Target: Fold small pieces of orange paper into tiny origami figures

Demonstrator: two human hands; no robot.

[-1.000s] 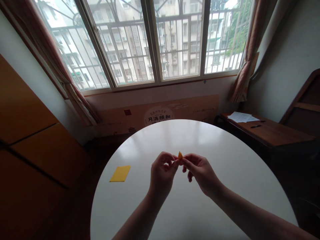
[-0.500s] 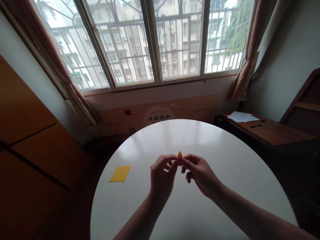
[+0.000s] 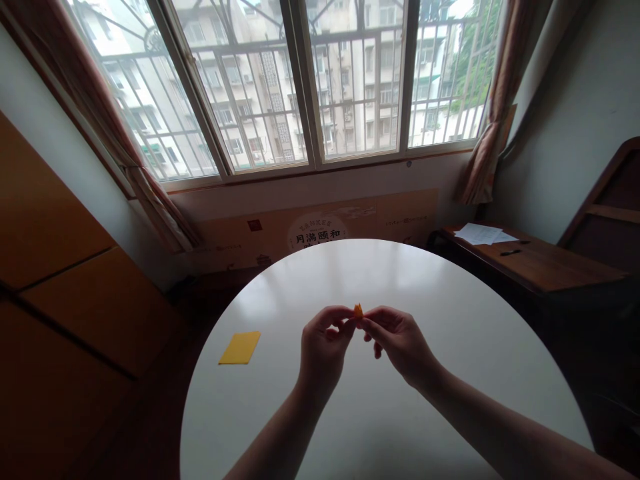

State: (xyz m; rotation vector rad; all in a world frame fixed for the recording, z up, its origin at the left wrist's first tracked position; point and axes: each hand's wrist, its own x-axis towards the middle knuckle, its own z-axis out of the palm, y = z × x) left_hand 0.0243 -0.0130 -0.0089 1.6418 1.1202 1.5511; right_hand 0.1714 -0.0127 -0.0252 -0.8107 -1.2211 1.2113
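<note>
A small piece of folded orange paper (image 3: 359, 311) with pointed tips sits between my two hands, above the white table. My left hand (image 3: 325, 340) pinches it from the left with thumb and forefinger. From the right, my right hand (image 3: 395, 337) grips it with thumb and forefinger, its other fingers curled loosely below. The fingertips cover the lower part of the paper. A flat stack or sheet of yellow square paper (image 3: 240, 348) lies on the table to the left of my left hand.
The round white table (image 3: 450, 400) spreads beneath my arms. A wooden side table (image 3: 560, 267) with white papers (image 3: 480, 233) and a dark pen (image 3: 510, 253) stands at the right. Behind is a long printed box (image 3: 400, 207) under the window.
The orange paper has turned or opened slightly, its single point now showing as several tips. Both hands have shifted a little; the yellow paper stays put.
</note>
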